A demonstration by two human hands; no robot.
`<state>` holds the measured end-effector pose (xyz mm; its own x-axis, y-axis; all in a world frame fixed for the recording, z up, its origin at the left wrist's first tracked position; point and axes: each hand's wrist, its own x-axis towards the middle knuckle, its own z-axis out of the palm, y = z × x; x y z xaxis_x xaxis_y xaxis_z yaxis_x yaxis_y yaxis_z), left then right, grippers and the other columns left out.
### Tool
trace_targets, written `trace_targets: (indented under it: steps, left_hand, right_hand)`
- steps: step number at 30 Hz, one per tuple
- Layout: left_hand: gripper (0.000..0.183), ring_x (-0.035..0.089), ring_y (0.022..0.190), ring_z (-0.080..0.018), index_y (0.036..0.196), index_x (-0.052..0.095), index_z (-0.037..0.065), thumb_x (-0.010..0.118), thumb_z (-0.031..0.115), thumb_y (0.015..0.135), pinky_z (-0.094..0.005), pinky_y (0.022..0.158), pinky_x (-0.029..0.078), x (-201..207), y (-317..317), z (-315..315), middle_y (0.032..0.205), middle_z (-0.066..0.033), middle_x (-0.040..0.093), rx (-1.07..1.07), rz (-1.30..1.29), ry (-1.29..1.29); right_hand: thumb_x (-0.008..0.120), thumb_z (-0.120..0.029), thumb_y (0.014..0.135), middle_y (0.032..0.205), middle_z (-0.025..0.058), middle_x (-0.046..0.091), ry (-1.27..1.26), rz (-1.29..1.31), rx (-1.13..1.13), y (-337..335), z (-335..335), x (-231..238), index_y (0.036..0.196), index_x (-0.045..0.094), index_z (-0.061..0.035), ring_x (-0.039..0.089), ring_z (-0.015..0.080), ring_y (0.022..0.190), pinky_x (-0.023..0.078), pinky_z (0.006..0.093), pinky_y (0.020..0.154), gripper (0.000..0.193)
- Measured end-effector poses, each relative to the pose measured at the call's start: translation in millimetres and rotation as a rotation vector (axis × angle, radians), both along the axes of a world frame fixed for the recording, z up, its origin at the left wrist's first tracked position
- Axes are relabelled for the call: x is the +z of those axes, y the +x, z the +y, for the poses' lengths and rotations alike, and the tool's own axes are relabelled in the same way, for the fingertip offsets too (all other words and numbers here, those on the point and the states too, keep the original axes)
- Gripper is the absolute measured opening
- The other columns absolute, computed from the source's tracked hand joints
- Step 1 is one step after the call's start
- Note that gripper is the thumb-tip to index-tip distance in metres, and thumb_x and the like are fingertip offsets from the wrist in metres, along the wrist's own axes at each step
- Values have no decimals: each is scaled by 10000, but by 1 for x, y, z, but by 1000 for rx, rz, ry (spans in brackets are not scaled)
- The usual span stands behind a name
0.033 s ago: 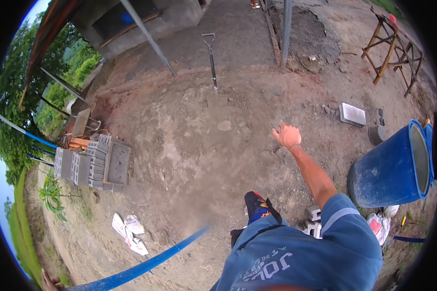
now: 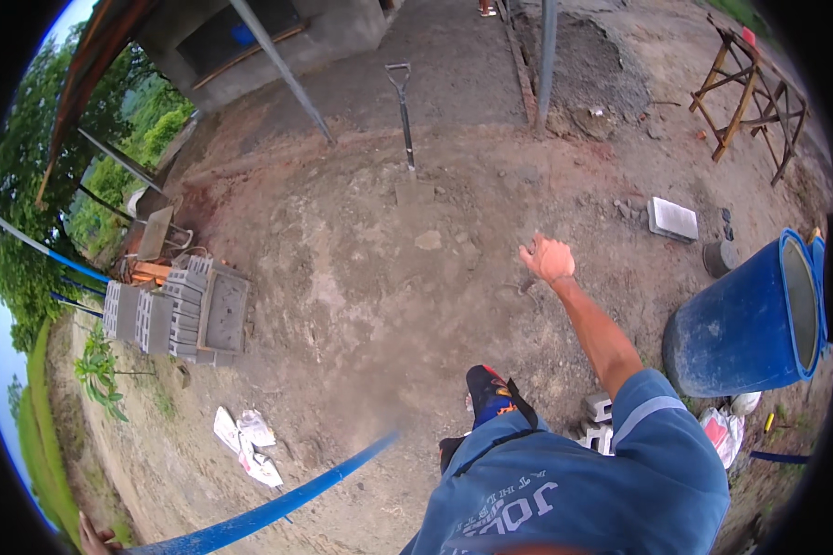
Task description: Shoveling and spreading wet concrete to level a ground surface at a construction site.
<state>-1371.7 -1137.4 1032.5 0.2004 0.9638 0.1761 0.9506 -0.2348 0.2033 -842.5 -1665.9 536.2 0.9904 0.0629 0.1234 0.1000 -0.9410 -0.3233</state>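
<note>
My right hand [image 2: 550,258] is stretched out over the bare ground, its fingers loosely bent and partly apart, with nothing visible in it. At the lower left rim only a few fingers of my left hand [image 2: 94,534] show, bent at the end of a blue pole [image 2: 278,504]. That pole slants up toward the middle, where its far end fades into a blur. Ahead, a shovel [image 2: 405,125] with a D-shaped handle stands upright, its blade [image 2: 415,191] against a low, spread-out mound of grey-brown mix [image 2: 361,231]. Neither hand touches the shovel.
Hollow concrete blocks [image 2: 153,319] and a shallow box [image 2: 222,310] stand at left. White sacks [image 2: 245,444] lie nearer. To the right are a blue barrel [image 2: 736,324], a dark bucket [image 2: 717,259], a single block [image 2: 672,219] and a wooden trestle [image 2: 745,97]. Metal posts [image 2: 545,65] rise behind.
</note>
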Motion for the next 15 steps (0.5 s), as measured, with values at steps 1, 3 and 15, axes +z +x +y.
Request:
trace_targets:
  steps: [1,3,15]
  left_hand:
    - [589,599,745,-200,1234,494,27,415,506,900,-347,807,435,0,-2,0,887,-140,675,-3,-5,-7]
    - [592,599,746,-200,1241,488,29,417,507,899,-348,808,434,-1,-4,1,890,-140,675,-8,-1,-24]
    - [610,598,757,-198,1282,450,41,430,512,895,-357,815,430,6,-8,6,912,-139,673,-77,35,-217]
  right_hand:
    - [579,-407,753,753,132,658,0,-2,1,2,0,1,815,611,-83,634,329,713,504,425,662,332]
    - [577,-406,753,750,137,657,16,16,-3,1,1,2,819,611,-86,634,331,711,503,423,656,329]
    - [570,-384,759,771,145,658,31,63,-8,7,2,6,857,604,-71,633,331,760,501,423,700,330]
